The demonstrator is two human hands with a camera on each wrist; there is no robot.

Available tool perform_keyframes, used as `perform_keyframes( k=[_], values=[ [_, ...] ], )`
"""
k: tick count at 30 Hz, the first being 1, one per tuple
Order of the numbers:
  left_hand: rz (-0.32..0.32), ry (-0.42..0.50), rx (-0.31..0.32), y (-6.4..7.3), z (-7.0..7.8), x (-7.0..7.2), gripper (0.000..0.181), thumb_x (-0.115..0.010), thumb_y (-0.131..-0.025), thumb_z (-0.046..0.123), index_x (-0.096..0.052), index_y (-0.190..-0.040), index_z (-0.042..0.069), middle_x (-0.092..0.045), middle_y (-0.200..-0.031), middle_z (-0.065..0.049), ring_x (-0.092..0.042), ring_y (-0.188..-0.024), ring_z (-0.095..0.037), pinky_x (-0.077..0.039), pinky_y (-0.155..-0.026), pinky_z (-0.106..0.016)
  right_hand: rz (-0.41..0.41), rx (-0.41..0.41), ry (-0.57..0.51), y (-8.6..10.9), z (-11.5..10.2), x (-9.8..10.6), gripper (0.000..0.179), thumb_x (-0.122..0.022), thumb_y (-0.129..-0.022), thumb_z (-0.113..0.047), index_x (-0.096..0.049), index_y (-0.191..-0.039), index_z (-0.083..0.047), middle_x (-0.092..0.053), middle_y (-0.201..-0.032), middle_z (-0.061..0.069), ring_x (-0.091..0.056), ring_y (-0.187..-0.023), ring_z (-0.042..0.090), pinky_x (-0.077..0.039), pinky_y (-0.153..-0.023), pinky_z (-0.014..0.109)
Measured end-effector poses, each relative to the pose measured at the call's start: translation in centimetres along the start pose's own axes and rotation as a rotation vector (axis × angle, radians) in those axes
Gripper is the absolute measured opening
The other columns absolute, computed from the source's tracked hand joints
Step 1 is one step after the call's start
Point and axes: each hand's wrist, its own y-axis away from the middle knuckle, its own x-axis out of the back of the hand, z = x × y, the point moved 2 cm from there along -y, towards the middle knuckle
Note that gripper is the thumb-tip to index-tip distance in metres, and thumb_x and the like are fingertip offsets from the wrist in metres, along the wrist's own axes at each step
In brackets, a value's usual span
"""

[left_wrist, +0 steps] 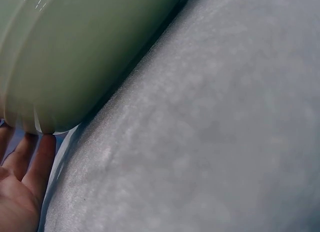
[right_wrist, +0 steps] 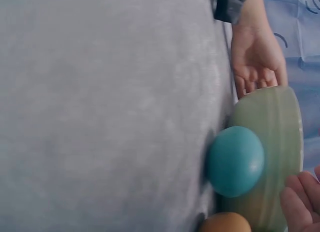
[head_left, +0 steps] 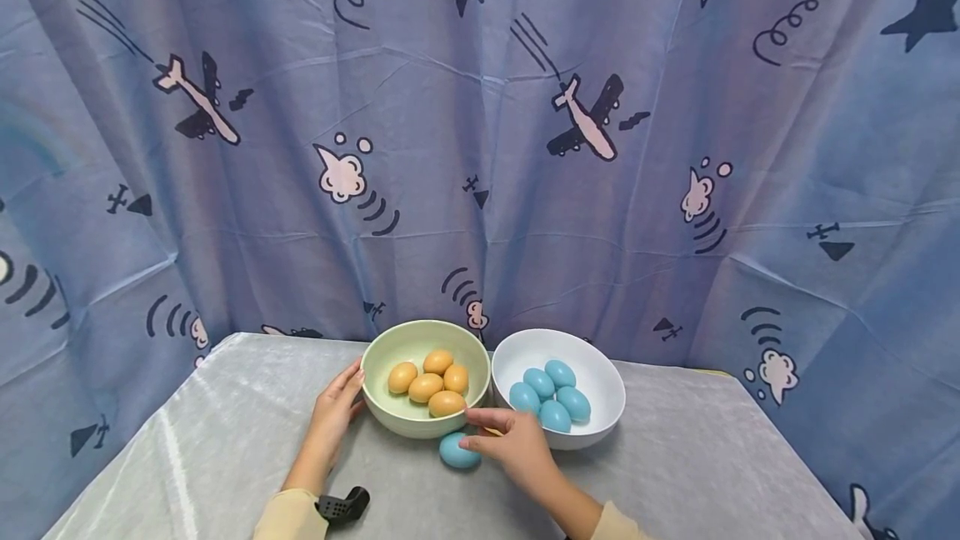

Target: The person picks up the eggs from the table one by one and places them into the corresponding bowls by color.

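Note:
A pale green bowl holds several orange eggs. At its left side my left hand touches the wall with extended fingers, also visible in the left wrist view. A blue egg lies on the table against the front of that bowl. My right hand hovers over it, thumb and forefinger apart, near the bowl's rim. In the right wrist view its fingertips stand clear of the blue egg. Another orange egg lies beside the blue one, mostly hidden under my right hand in the head view.
A white bowl with several blue eggs stands directly right of the green bowl. A grey cloth covers the table. Behind the table hangs a blue patterned curtain. A black band is on the left wrist.

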Motion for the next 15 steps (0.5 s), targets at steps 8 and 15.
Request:
perform_keyframes(
  k=[8, 15],
  values=[
    [-0.006, 0.016, 0.005, 0.0, 0.0, -0.1, 0.061, -0.049, -0.104, 0.042, -0.037, -0.154, 0.010, -0.034, -0.161, -0.010, -0.040, -0.142, -0.029, -0.040, -0.117, -0.049, 0.018, -0.031, 0.048, 0.3, 1.5, 0.1, 0.039, -0.084, -0.077, -0.008, -0.073, -0.112, 0.004, -0.073, -0.114, 0.020, -0.069, -0.108, 0.027, -0.060, -0.089, 0.031],
    [0.000, 0.017, 0.006, 0.0, -0.1, 0.0, 0.059, -0.048, -0.105, 0.041, -0.037, -0.154, 0.011, -0.035, -0.161, -0.009, -0.040, -0.142, -0.028, -0.041, -0.116, -0.048, 0.027, -0.031, 0.071, 0.5, 2.2, 0.2, 0.039, -0.085, -0.075, -0.006, -0.073, -0.110, 0.006, -0.074, -0.110, 0.020, -0.070, -0.107, 0.029, -0.061, -0.088, 0.029]
  ],
)
